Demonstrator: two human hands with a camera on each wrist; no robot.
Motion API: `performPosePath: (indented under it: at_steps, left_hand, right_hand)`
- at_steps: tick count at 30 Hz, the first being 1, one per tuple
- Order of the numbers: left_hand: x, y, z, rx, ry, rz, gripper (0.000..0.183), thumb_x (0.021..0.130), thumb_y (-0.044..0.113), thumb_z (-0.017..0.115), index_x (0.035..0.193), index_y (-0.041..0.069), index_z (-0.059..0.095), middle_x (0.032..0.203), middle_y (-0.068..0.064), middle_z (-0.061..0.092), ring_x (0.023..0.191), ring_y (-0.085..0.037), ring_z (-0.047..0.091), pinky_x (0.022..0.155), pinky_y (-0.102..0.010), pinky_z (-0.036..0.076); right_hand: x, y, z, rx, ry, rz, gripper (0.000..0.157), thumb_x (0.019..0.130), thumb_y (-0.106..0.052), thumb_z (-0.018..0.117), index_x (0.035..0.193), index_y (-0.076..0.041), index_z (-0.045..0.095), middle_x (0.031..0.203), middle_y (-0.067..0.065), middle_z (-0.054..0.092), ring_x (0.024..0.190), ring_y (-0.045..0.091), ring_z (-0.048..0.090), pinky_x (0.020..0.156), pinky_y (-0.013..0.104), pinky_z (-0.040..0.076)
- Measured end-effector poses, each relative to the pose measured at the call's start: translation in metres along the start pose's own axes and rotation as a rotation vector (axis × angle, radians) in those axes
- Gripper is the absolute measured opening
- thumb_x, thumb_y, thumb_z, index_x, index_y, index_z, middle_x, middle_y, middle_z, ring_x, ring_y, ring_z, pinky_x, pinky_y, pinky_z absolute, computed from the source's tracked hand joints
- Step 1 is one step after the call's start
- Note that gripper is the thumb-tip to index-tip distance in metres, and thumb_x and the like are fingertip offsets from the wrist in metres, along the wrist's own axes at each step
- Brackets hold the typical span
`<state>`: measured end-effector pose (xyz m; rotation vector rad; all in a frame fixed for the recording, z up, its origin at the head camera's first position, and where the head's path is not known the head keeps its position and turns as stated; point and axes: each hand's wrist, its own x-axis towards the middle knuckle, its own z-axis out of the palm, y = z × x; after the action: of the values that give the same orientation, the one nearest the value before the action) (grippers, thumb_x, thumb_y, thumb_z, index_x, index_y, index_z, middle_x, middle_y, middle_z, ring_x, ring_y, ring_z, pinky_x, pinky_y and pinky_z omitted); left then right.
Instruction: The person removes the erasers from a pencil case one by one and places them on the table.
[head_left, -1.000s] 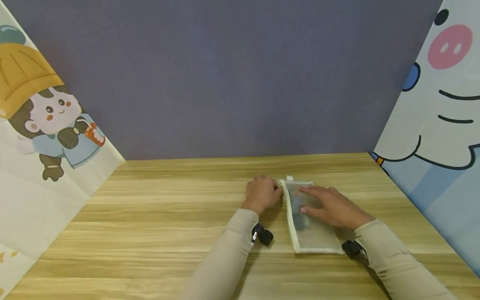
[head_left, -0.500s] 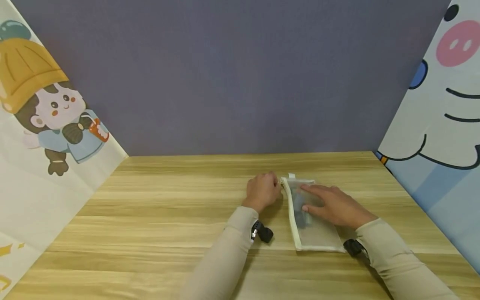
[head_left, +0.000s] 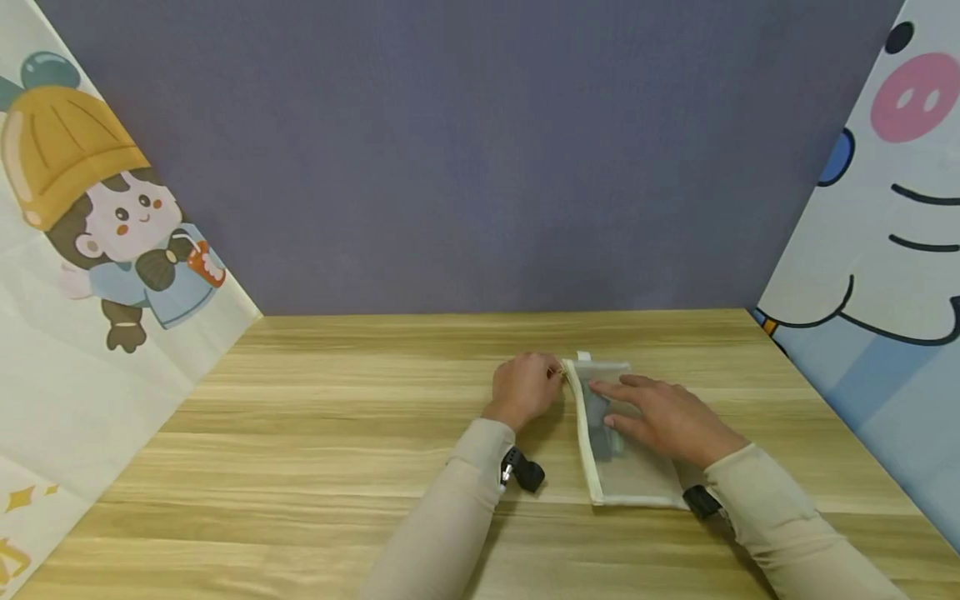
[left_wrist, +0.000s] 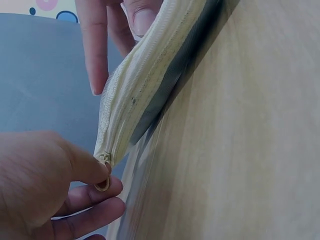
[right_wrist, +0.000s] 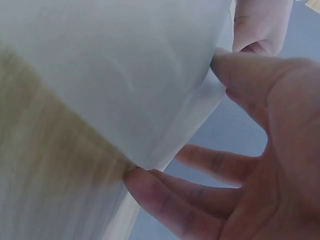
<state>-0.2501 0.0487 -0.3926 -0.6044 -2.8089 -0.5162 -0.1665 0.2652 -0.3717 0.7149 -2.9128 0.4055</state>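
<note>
A translucent mesh zipper pouch [head_left: 641,482] lies on the table, its cream zipper edge [head_left: 582,442] along the left side. Through the mesh show dark and bluish contents [head_left: 600,442], too blurred to name. My left hand [head_left: 522,387] is at the pouch's far left corner. In the left wrist view its thumb and forefinger pinch the zipper pull [left_wrist: 102,185], and the zipper [left_wrist: 142,85] looks closed along its visible length. My right hand [head_left: 675,418] rests over the pouch with fingers spread, thumb and fingertips touching the mesh.
The wood-grain table [head_left: 337,467] extends around the pouch. A grey-blue panel [head_left: 480,158] stands behind it, with cartoon-printed panels at left [head_left: 112,250] and right [head_left: 862,275]. A small white tag [head_left: 583,356] sticks out from the pouch's far edge.
The right hand's fingers have shifted slightly over the pouch. The left hand stays at the zipper end; the head view has moved a little.
</note>
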Motion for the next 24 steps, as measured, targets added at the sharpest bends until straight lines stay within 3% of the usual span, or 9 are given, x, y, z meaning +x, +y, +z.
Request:
performPosePath:
  at_steps: [9, 24]
  left_hand:
    - [-0.0001, 0.0, 0.0004, 0.034, 0.028, 0.026, 0.014, 0.096, 0.028, 0.068, 0.101, 0.034, 0.08, 0.099, 0.015, 0.074, 0.083, -0.01, 0.069, 0.065, -0.032, 0.053]
    - [-0.0058, 0.0018, -0.002, 0.072, 0.054, 0.112, 0.014, 0.093, 0.024, 0.071, 0.1, 0.032, 0.079, 0.097, 0.014, 0.074, 0.083, -0.012, 0.07, 0.064, -0.033, 0.053]
  right_hand:
    - [0.0007, -0.0072, -0.0038, -0.035, -0.063, 0.064, 0.065, 0.093, -0.054, 0.065, 0.149, -0.025, 0.051, 0.139, 0.027, 0.053, 0.113, 0.049, 0.06, 0.087, 0.064, 0.047]
    - [-0.0001, -0.0061, 0.003, -0.062, -0.018, 0.103, 0.064, 0.09, -0.062, 0.064, 0.145, -0.03, 0.055, 0.134, 0.018, 0.061, 0.11, 0.044, 0.062, 0.077, 0.06, 0.052]
